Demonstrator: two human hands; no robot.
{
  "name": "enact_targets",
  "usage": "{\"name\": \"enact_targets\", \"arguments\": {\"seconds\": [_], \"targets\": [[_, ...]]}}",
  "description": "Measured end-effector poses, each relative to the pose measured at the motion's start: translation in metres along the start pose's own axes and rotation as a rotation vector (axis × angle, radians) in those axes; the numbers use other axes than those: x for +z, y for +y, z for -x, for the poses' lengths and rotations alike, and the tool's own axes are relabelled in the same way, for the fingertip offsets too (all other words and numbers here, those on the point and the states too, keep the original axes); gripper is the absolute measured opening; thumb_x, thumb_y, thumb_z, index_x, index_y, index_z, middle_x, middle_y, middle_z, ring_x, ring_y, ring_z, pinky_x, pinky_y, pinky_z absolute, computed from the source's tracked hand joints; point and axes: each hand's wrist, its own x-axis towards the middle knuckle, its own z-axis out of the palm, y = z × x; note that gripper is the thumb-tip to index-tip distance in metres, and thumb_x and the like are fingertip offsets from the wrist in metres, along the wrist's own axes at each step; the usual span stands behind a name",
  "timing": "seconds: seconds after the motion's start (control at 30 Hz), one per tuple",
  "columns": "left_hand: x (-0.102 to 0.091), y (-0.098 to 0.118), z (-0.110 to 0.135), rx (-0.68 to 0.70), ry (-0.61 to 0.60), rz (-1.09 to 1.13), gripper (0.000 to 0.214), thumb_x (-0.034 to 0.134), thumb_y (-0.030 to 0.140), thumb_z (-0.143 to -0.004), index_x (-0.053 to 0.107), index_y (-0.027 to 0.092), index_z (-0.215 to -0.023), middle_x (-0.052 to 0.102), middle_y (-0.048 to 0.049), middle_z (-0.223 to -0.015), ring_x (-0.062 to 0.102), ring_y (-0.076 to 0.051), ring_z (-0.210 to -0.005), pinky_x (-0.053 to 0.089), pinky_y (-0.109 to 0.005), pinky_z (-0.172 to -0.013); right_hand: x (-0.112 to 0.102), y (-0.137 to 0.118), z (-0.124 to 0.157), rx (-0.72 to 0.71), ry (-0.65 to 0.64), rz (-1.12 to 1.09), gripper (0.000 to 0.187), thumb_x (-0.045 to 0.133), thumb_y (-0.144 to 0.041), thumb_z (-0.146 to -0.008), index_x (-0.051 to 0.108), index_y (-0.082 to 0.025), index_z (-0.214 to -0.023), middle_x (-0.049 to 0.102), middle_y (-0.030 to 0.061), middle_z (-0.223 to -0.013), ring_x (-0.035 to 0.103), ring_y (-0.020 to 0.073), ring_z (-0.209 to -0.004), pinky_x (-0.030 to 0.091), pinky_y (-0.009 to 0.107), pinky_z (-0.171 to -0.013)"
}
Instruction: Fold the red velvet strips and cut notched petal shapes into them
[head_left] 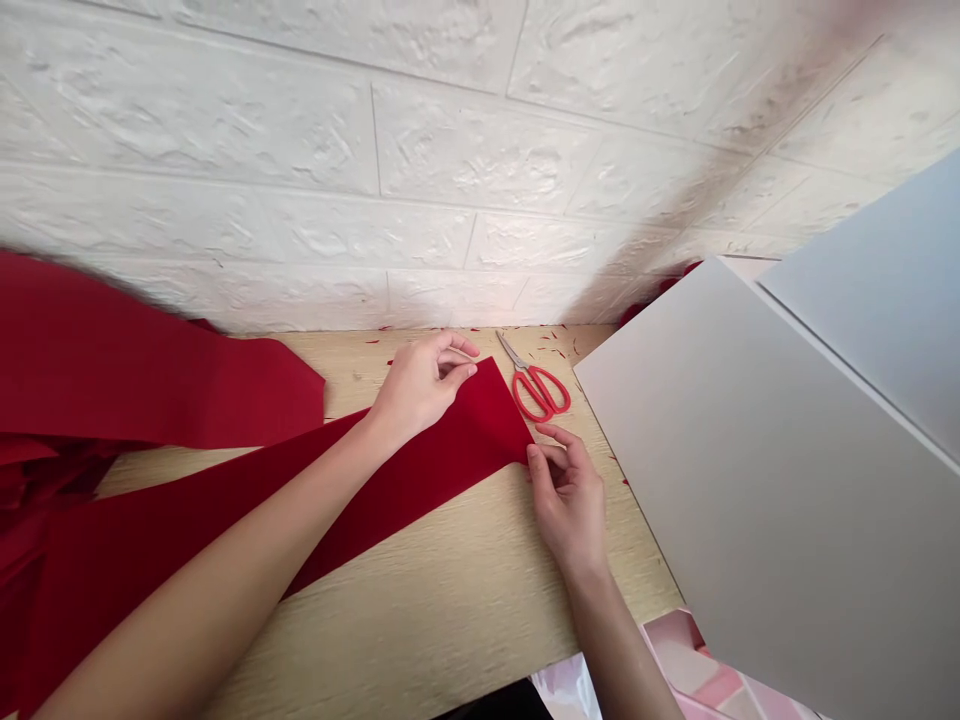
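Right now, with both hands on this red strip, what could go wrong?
The left hand and right hand pinch only the end corners of the red strip, so it may crease crookedly or tear there. The scissors lie right beside that end; a sliding hand could knock them against the grey board.

I record both forearms bare along all the length in view. Left hand (420,385) and right hand (571,497) likewise bare, nails plain.
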Motion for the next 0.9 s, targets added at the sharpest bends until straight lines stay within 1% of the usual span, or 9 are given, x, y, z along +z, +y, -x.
{"name": "enact_targets", "arguments": {"seconds": [0.17, 0.37, 0.47, 0.57, 0.67, 0.73, 0.8, 0.9], "targets": [[0.0005, -0.0022, 0.0006, 0.002, 0.004, -0.005, 0.011, 0.065, 0.018, -0.087, 0.066, 0.017, -0.098, 0.078, -0.0058, -0.092, 0.074, -0.020, -0.088, 0.054, -0.030, -0.077, 0.0009, 0.0022, -0.0007, 0.014, 0.011, -0.014, 0.031, 0.060, -0.041, -0.093, 0.059, -0.021, -0.117, 0.069, 0.0007, -0.069, 0.067, 0.0192, -0.069, 0.053, 0.033, -0.068], [-0.0007, -0.0037, 0.0014, 0.020, 0.020, -0.001, 0.010, 0.064, 0.020, -0.088, 0.066, 0.017, -0.097, 0.078, -0.0059, -0.092, 0.073, -0.021, -0.089, 0.054, -0.032, -0.078, 0.0007, 0.0015, -0.0007, 0.012, 0.007, -0.008, 0.030, 0.060, -0.042, -0.094, 0.059, -0.022, -0.115, 0.070, 0.0008, -0.072, 0.067, 0.0187, -0.070, 0.054, 0.033, -0.071], [-0.0002, -0.0037, 0.0021, 0.023, 0.022, -0.028, 0.008, 0.062, 0.019, -0.089, 0.066, 0.018, -0.095, 0.078, -0.0054, -0.090, 0.073, -0.020, -0.086, 0.052, -0.031, -0.075, 0.0005, 0.0019, -0.0006, 0.011, 0.005, -0.005, 0.031, 0.059, -0.044, -0.094, 0.059, -0.022, -0.115, 0.072, 0.0026, -0.076, 0.068, 0.0192, -0.073, 0.054, 0.033, -0.071], [0.0010, -0.0048, 0.0030, 0.034, 0.017, -0.059, 0.010, 0.060, 0.018, -0.090, 0.067, 0.017, -0.095, 0.078, -0.0054, -0.090, 0.072, -0.020, -0.085, 0.051, -0.030, -0.071, 0.0004, 0.0020, -0.0004, 0.012, 0.010, -0.014, 0.031, 0.060, -0.044, -0.093, 0.060, -0.021, -0.115, 0.073, 0.0033, -0.077, 0.068, 0.0189, -0.071, 0.055, 0.032, -0.069], [0.0015, -0.0063, 0.0031, 0.050, 0.009, -0.060, 0.015, 0.059, 0.018, -0.090, 0.069, 0.017, -0.100, 0.078, -0.0062, -0.093, 0.073, -0.020, -0.089, 0.052, -0.031, -0.077, 0.0003, 0.0010, -0.0001, 0.004, 0.011, -0.011, 0.030, 0.060, -0.044, -0.094, 0.060, -0.021, -0.114, 0.070, 0.0013, -0.071, 0.067, 0.0185, -0.068, 0.055, 0.032, -0.069], [0.0014, -0.0065, 0.0027, 0.056, 0.001, -0.070, 0.018, 0.058, 0.020, -0.091, 0.071, 0.016, -0.103, 0.078, -0.0068, -0.093, 0.072, -0.020, -0.086, 0.053, -0.032, -0.078, 0.0000, 0.0004, 0.0001, -0.007, 0.009, 0.002, 0.030, 0.059, -0.043, -0.094, 0.060, -0.021, -0.114, 0.069, 0.0006, -0.070, 0.067, 0.0184, -0.068, 0.055, 0.032, -0.069], [0.0011, -0.0061, 0.0019, 0.061, -0.019, -0.070, 0.021, 0.058, 0.026, -0.091, 0.072, 0.016, -0.104, 0.078, -0.0069, -0.091, 0.071, -0.019, -0.079, 0.052, -0.031, -0.073, -0.0005, 0.0004, 0.0003, -0.012, 0.006, 0.006, 0.029, 0.059, -0.043, -0.094, 0.060, -0.021, -0.114, 0.070, 0.0009, -0.071, 0.067, 0.0183, -0.067, 0.055, 0.032, -0.069], [0.0002, -0.0052, 0.0008, 0.064, -0.051, -0.022, 0.027, 0.067, 0.034, -0.086, 0.075, 0.017, -0.104, 0.078, -0.0060, -0.089, 0.070, -0.018, -0.076, 0.053, -0.031, -0.072, -0.0011, 0.0014, 0.0003, -0.001, -0.004, 0.000, 0.029, 0.059, -0.043, -0.095, 0.060, -0.021, -0.114, 0.072, 0.0020, -0.074, 0.067, 0.0182, -0.069, 0.055, 0.033, -0.070]]}}
